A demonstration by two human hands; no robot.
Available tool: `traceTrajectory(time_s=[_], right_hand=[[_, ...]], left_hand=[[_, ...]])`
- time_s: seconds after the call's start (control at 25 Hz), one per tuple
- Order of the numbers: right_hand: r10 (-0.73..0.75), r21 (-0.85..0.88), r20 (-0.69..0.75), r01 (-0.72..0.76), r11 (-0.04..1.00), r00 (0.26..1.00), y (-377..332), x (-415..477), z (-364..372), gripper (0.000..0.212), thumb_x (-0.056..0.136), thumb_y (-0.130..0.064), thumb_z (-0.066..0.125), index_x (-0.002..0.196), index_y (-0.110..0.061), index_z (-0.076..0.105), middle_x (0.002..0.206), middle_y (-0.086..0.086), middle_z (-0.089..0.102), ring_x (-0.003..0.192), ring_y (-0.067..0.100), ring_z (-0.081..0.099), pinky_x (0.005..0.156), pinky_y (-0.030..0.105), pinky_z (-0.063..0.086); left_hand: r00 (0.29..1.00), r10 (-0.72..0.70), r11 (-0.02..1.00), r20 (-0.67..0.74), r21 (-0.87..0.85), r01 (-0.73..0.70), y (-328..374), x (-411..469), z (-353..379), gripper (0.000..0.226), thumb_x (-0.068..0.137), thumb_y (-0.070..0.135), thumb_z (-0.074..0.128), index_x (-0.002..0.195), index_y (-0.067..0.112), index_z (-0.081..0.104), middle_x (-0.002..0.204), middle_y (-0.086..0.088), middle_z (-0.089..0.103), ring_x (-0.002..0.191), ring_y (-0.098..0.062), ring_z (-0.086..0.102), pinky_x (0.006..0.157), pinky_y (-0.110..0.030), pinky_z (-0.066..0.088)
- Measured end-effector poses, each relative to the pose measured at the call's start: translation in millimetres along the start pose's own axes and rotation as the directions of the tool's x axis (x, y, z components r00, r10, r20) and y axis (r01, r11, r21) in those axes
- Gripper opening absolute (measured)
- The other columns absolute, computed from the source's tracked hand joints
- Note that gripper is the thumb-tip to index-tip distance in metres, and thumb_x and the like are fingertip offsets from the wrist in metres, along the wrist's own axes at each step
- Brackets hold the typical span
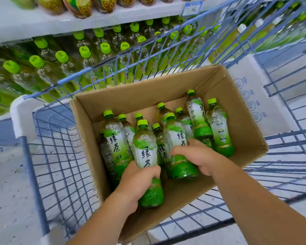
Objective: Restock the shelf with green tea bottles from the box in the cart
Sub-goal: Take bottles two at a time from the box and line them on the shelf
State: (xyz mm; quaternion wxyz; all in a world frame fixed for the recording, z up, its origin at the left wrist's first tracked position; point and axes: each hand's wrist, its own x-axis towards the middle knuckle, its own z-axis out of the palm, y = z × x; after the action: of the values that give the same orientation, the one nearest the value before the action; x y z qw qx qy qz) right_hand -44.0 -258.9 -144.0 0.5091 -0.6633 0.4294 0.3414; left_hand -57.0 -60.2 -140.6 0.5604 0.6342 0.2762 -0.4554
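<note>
An open cardboard box (240, 124) sits in a blue wire cart (48, 156) and holds several green tea bottles with green caps. My left hand (140, 181) grips one bottle (146, 149) around its lower half, raised a little above the others. My right hand (196, 154) is wrapped around the middle of a second bottle (177, 138) still standing among the rest. More bottles (219, 126) lean against the box's right wall. The shelf (42, 23) beyond the cart carries rows of the same green-capped bottles (62, 57).
A white carton with blue print (254, 96) lies in the cart to the right of the box. The upper shelf carries yellow-labelled drink bottles (78, 4). A price tag (193, 7) hangs on the shelf edge. Grey speckled floor (7, 174) shows at left.
</note>
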Motion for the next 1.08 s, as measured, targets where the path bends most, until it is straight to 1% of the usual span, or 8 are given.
traceTrajectory(time_s=[0.08,0.2,0.4,0.52,0.72,0.8,0.92,1.08], right_hand=[[-0.054,0.021,-0.034,0.054,0.998,0.998,-5.4,-20.0,5.7,0.086,0.050,-0.035,0.086,0.128,-0.017,0.055,0.116,0.008,0.069,0.103,0.029,0.069,0.091,0.050,0.056],[-0.198,0.127,-0.065,0.205,0.970,0.978,-7.3,-57.5,17.0,0.064,0.058,-0.032,0.084,0.117,-0.021,0.062,0.101,0.003,0.076,0.090,0.023,0.074,0.082,0.048,0.060],[-0.402,0.102,-0.207,0.428,0.898,0.892,-23.3,-148.6,46.0,0.041,0.065,-0.034,0.080,0.102,-0.032,0.063,0.088,-0.011,0.075,0.077,0.006,0.072,0.068,0.032,0.059],[-0.464,0.108,-0.237,0.498,0.861,0.853,-41.5,-208.7,70.4,0.033,0.072,-0.031,0.079,0.100,-0.032,0.062,0.084,-0.017,0.072,0.072,0.001,0.069,0.064,0.028,0.055],[-0.552,0.082,-0.245,0.584,0.808,0.797,-80.2,-295.2,125.9,0.048,0.065,-0.048,0.076,0.107,-0.033,0.059,0.098,-0.011,0.071,0.089,0.008,0.068,0.076,0.037,0.056],[-0.596,0.078,-0.230,0.625,0.777,0.769,-97.4,-325.1,154.0,0.045,0.065,-0.049,0.076,0.105,-0.036,0.058,0.096,-0.016,0.070,0.085,0.000,0.067,0.073,0.032,0.054],[-0.662,0.084,-0.203,0.687,0.722,0.721,-119.4,-361.0,198.8,0.044,0.072,-0.042,0.079,0.110,-0.036,0.059,0.101,-0.015,0.071,0.085,-0.003,0.067,0.074,0.030,0.052],[-0.726,0.081,-0.122,0.736,0.672,0.677,-151.7,-394.3,261.4,0.039,0.079,-0.037,0.079,0.112,-0.037,0.058,0.099,-0.019,0.071,0.084,-0.007,0.066,0.070,0.024,0.050]], left_hand=[[0.998,0.057,0.998,0.014,-0.008,-0.057,5.3,-12.0,-8.5,0.037,0.050,0.020,0.067,0.086,0.023,0.073,0.074,-0.006,0.072,0.068,-0.026,0.071,0.064,-0.040,0.058],[0.990,0.140,0.990,0.011,0.019,-0.140,19.5,-38.7,-22.7,0.037,0.054,0.036,0.069,0.090,0.031,0.073,0.073,0.005,0.074,0.066,-0.017,0.072,0.066,-0.038,0.060],[0.958,0.284,0.952,0.035,0.107,-0.286,48.8,-113.7,-61.0,0.042,0.061,0.062,0.071,0.099,0.044,0.072,0.085,0.016,0.076,0.075,-0.009,0.074,0.077,-0.039,0.060],[0.926,0.375,0.918,0.031,0.127,-0.376,61.0,-170.7,-96.1,0.030,0.071,0.056,0.072,0.099,0.046,0.071,0.088,0.014,0.077,0.079,-0.012,0.075,0.079,-0.045,0.061],[0.878,0.475,0.876,-0.058,0.123,-0.466,70.6,-256.1,-169.9,0.029,0.071,0.055,0.069,0.096,0.041,0.072,0.089,0.008,0.077,0.082,-0.018,0.074,0.080,-0.049,0.061],[0.852,0.510,0.860,-0.122,0.097,-0.501,71.9,-285.5,-205.5,0.027,0.070,0.056,0.069,0.091,0.041,0.072,0.087,0.008,0.076,0.080,-0.018,0.073,0.074,-0.045,0.061],[0.791,0.579,0.813,-0.198,0.059,-0.580,73.6,-323.1,-259.6,0.024,0.067,0.055,0.069,0.088,0.045,0.069,0.084,0.018,0.073,0.073,-0.006,0.071,0.058,-0.029,0.057],[0.725,0.619,0.771,-0.300,0.061,-0.634,76.4,-361.0,-335.5,0.028,0.073,0.051,0.070,0.099,0.041,0.067,0.088,0.017,0.072,0.077,-0.006,0.070,0.070,-0.039,0.059]])
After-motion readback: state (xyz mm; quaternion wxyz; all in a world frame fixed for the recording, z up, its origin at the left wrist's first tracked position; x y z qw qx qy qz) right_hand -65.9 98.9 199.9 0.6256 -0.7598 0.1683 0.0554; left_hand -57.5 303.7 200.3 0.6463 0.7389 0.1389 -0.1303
